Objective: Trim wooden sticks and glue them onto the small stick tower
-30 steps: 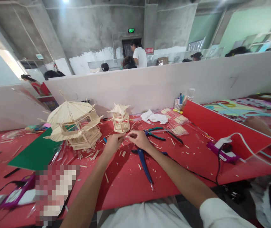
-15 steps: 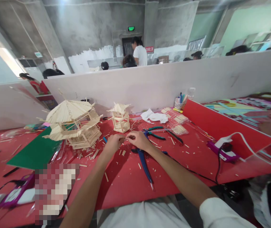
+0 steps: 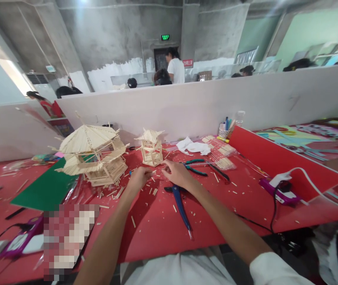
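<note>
Over the red table, my left hand [image 3: 140, 177] is closed in a pinch, with a tiny pale bit at its fingertips that I cannot make out. A small gap to its right, my right hand [image 3: 177, 173] has thumb and forefinger apart, and nothing shows between them. Just behind the hands stands a small wooden-stick pavilion [image 3: 152, 152]. The larger stick pavilion [image 3: 93, 156], with two tiers of roof, is to the left. Below my right hand lies a blue-handled tool [image 3: 182, 209], its top partly hidden. Teal-handled pliers [image 3: 197, 168] are beyond my right wrist.
A green board [image 3: 44, 186] and a purple power strip [image 3: 22, 241] lie left. Right are a leaning red board [image 3: 284, 162], another power strip [image 3: 280, 192], and bagged sticks [image 3: 225, 156]. White tissue [image 3: 193, 146] sits near the partition [image 3: 186, 107]. Stick scraps litter the red table [image 3: 157, 237].
My hands have moved apart from each other. The right hand's thumb and forefinger have separated, while the left stays pinched. The pavilions and tools have stayed in place.
</note>
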The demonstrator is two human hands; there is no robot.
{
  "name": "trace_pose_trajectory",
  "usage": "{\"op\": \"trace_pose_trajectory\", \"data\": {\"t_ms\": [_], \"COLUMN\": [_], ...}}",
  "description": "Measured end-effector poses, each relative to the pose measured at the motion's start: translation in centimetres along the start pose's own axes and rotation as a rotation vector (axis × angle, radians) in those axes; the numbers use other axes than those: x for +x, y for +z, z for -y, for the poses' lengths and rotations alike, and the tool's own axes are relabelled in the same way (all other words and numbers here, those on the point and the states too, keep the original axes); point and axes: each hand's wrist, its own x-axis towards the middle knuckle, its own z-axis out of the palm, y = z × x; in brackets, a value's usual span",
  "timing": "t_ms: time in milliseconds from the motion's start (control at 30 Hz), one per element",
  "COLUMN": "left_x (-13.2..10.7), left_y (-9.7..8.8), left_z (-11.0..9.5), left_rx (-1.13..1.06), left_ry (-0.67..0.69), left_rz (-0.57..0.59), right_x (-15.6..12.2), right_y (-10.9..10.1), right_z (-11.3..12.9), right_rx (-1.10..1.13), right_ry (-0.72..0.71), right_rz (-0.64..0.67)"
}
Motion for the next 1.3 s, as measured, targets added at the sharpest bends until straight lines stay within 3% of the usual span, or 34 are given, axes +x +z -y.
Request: {"op": "trace_pose_trajectory", "data": {"t_ms": [167, 300, 400, 633, 767, 933, 1000, 1133, 1300], "left_x": [0.5, 0.9, 1.2, 1.3, 1.3, 1.0, 0.9, 0.6, 0.2], "left_y": [0.0, -0.2, -0.6, -1.0, -0.9, -1.4, -1.6, -2.1, -2.1], "left_z": [2.5, 2.8, 2.5, 2.2, 2.4, 2.3, 1.9, 1.1, 1.0], "left_rx": [-0.323, -0.565, -0.680, -0.755, -0.807, -0.837, -0.836, -0.832, -0.837], "left_ry": [-0.125, -0.226, -0.303, -0.364, -0.358, -0.374, -0.385, -0.399, -0.401], "left_rz": [-0.065, -0.071, -0.092, -0.126, -0.133, -0.112, -0.086, -0.036, 0.069], "right_x": [-1.6, -2.5, -2.9, -3.4, -3.1, -2.5, -2.1, -1.4, -1.2], "right_y": [-3.4, -4.6, -4.6, -3.5, -3.4, -4.1, -4.2, -3.9, -2.7], "right_z": [1.1, 2.6, 3.9, 5.1, 4.9, 4.1, 3.8, 3.1, 1.9], "right_rx": [-0.442, -0.529, -0.584, -0.616, -0.577, -0.386, -0.230, 0.009, 0.105], "right_ry": [0.193, 0.330, 0.328, 0.303, 0.289, 0.248, 0.247, 0.229, 0.160], "right_rz": [0.294, 0.667, 0.763, 0.853, 0.814, 0.451, 0.370, 0.345, 0.343]}}
